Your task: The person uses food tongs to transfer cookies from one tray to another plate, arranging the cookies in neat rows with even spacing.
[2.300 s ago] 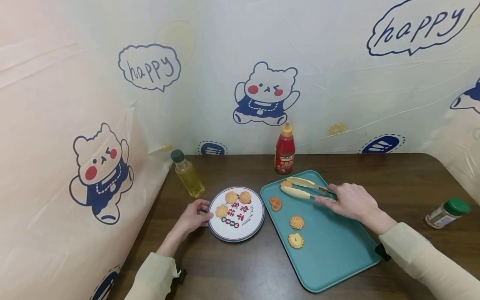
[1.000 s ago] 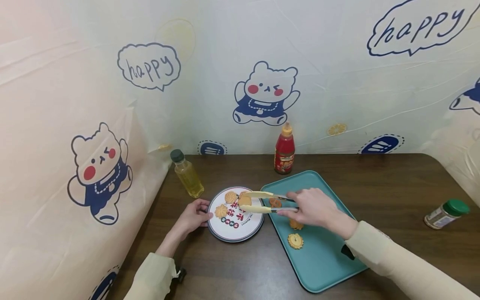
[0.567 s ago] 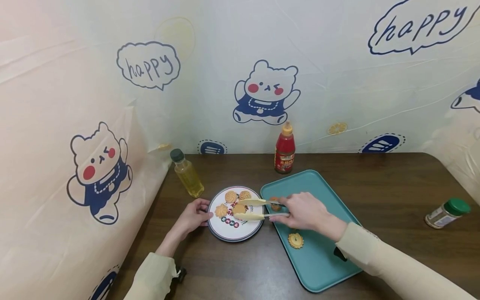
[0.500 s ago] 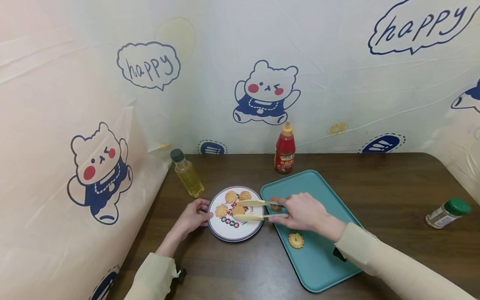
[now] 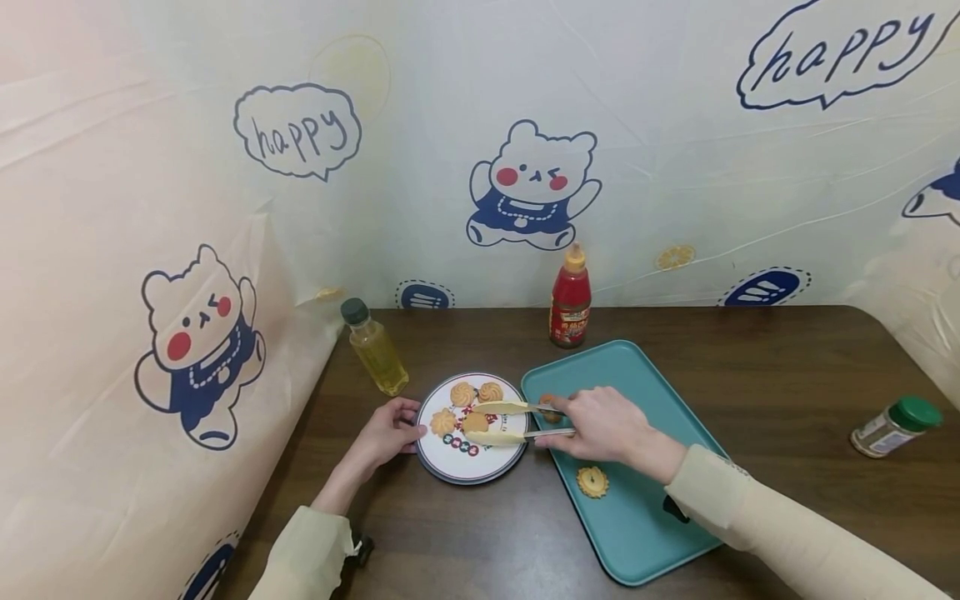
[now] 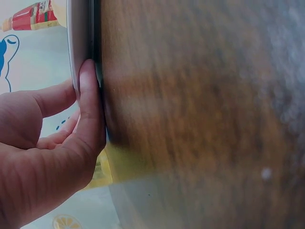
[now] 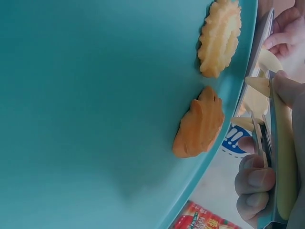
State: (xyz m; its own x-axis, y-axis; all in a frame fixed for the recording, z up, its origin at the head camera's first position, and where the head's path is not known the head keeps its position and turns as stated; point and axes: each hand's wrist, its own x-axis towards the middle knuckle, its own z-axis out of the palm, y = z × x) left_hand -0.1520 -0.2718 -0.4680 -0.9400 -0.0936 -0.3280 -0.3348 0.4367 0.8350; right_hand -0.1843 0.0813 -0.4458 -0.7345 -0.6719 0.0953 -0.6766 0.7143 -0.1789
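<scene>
In the head view my left hand [image 5: 392, 431] pinches the left rim of a white plate [image 5: 491, 465] with red lettering, thumb on top and fingers underneath. Three swirl cookies [image 5: 462, 393] lie on its back and left part. My right hand [image 5: 611, 422] grips yellow-tipped metal tongs [image 5: 551, 432], reaching from above the teal tray [image 5: 645, 525] over the plate. Between the tong tips sits a round golden cookie [image 5: 475, 422], close over or on the plate. A pretzel-shaped cookie [image 5: 550, 406] on the tray is partly covered; the right wrist view shows a swirl cookie [image 7: 199, 124] beside a fluted one [image 7: 219, 40].
An oil bottle [image 5: 378, 354] with a dark cap stands behind the left hand. The red sauce bottle [image 5: 570, 304] is at the table's back edge, behind the tray. Far right is a green-capped spice jar [image 5: 895, 427]. A printed curtain [image 5: 420, 192] hangs behind the table.
The right hand has carried a cookie in the tongs from the tray's back left corner leftward to the plate. Lately the tongs have shifted only slightly. My left hand has stayed at the rim.
</scene>
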